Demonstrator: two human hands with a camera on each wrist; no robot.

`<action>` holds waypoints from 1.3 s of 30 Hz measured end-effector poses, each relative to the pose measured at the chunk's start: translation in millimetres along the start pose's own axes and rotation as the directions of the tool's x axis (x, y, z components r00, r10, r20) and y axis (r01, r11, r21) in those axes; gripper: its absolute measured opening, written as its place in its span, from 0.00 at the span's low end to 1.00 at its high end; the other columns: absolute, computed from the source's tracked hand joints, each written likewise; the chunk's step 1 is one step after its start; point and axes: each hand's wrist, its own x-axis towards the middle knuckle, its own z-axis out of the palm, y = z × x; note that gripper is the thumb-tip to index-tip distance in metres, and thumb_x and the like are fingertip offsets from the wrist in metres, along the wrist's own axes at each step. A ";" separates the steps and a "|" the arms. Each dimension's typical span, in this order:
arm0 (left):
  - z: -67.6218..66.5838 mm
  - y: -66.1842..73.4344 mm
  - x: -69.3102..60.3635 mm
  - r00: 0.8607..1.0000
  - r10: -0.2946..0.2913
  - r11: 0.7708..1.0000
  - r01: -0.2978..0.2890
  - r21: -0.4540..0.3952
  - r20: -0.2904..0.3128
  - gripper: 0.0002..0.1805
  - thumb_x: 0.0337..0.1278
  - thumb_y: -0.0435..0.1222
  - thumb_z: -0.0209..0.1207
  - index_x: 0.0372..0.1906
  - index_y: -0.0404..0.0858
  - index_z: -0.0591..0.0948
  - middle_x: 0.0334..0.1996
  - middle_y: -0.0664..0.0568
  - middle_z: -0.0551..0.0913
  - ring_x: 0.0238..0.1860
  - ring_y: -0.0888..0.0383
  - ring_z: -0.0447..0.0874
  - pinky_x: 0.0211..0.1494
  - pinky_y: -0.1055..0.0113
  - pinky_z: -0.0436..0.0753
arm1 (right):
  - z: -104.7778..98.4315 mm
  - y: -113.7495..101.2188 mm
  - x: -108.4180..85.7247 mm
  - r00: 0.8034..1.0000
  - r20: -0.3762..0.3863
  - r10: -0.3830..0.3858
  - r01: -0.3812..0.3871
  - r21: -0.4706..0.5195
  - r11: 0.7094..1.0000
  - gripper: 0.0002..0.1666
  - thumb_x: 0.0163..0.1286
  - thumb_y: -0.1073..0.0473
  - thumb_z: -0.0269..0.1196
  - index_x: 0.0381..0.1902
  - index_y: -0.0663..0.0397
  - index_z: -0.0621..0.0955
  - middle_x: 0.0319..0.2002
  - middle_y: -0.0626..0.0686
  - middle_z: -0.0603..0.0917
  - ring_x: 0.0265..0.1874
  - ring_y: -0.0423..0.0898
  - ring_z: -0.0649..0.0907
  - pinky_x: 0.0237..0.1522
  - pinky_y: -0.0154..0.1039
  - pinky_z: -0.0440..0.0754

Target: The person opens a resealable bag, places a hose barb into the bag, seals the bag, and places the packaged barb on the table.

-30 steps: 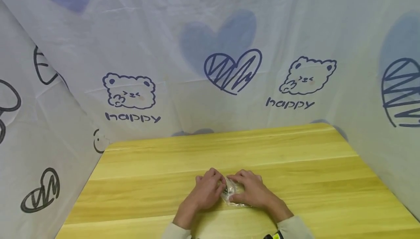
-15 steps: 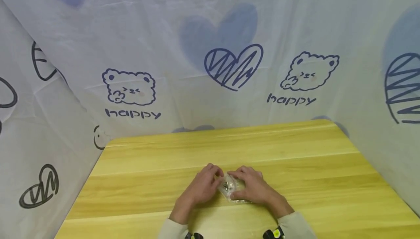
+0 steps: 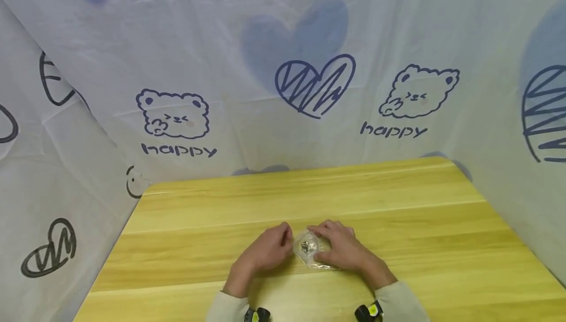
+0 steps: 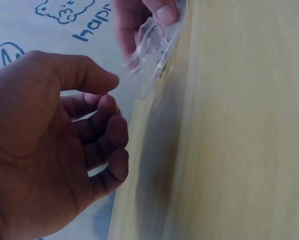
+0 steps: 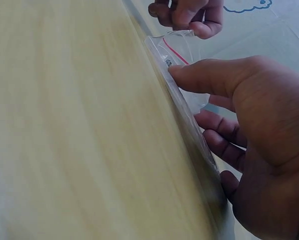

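A small clear plastic zip bag (image 3: 308,259) lies near the middle of the table's front half. Inside it are small dark, shiny metal-looking pieces (image 3: 305,247), too small to identify. My right hand (image 3: 342,248) holds the bag's right side, thumb (image 5: 204,76) pressed on one face and fingers behind. A red line (image 5: 175,51) runs along the bag's mouth. Just left of the bag is my left hand (image 3: 268,249), its fingers loosely bent and the thumb near the index finger. Nothing shows between them in the left wrist view (image 4: 54,135).
A yellow wood-grain table (image 3: 199,214) spreads under both hands. White cloth (image 3: 247,130) printed with hearts, bears and the word "happy" hangs behind it and at both sides. Dark straps with yellow marks (image 3: 369,311) sit at the wrists.
My left hand has drawn away leftward from the bag, uncovering its left part and the small pieces inside. My right hand stays on the bag. The head view has tilted slightly down.
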 end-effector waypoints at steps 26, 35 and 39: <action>12.3 3.6 1.6 0.998 -0.032 0.999 0.033 -0.012 0.059 0.22 0.44 0.40 0.72 0.40 0.42 0.72 0.27 0.57 0.77 0.25 0.65 0.71 0.32 0.72 0.72 | -4.4 -1.2 -1.0 1.000 0.002 0.022 -0.022 -0.012 1.000 0.33 0.57 0.52 0.71 0.61 0.52 0.78 0.45 0.45 0.78 0.44 0.41 0.77 0.50 0.43 0.77; 15.1 3.6 0.6 0.997 -0.070 0.998 0.070 0.006 -0.043 0.18 0.55 0.36 0.64 0.47 0.40 0.70 0.27 0.58 0.77 0.24 0.65 0.71 0.31 0.71 0.72 | -6.5 -0.9 0.4 1.000 -0.024 -0.004 0.004 0.032 0.999 0.27 0.54 0.58 0.72 0.54 0.55 0.82 0.32 0.41 0.81 0.32 0.36 0.78 0.38 0.32 0.77; 14.6 3.0 -0.1 0.993 -0.080 0.996 0.082 0.025 -0.082 0.14 0.59 0.35 0.60 0.48 0.38 0.72 0.27 0.58 0.80 0.25 0.65 0.73 0.32 0.69 0.74 | -6.8 -0.8 0.4 1.000 -0.022 -0.020 0.021 0.019 1.000 0.24 0.53 0.58 0.73 0.50 0.56 0.84 0.28 0.39 0.82 0.28 0.33 0.78 0.37 0.31 0.77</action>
